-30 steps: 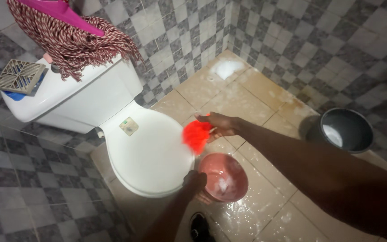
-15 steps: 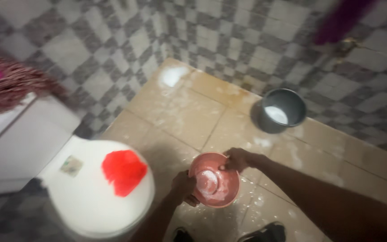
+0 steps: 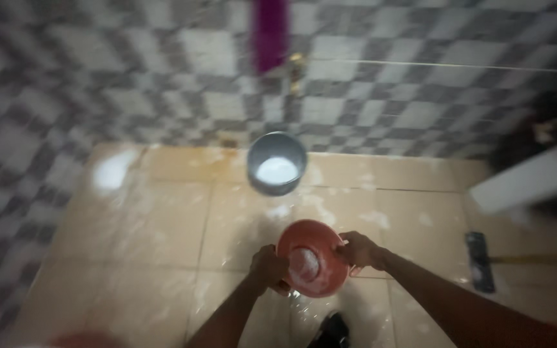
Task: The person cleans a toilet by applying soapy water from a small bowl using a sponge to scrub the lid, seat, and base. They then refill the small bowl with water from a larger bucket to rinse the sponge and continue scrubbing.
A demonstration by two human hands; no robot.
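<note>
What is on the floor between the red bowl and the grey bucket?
In the head view, only wet floor with white soapy patches lies between the red bowl and grey bucket.

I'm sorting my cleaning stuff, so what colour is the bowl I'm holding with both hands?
The bowl is reddish-orange, with white foam inside. The head view shows it best.

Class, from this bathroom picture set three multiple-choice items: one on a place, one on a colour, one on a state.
1. Where does the grey round bucket stand?
A on the tan tiled floor by the checkered wall
B on a shelf
C in a sink

2. The small round plastic bowl is
A blue
B red
C green

3. The bowl is
A lying on the floor
B hanging from a hook
C gripped by the left hand and right hand

A: floor tiles surround it. B: its rim shows red. C: one hand grips each side.
</note>
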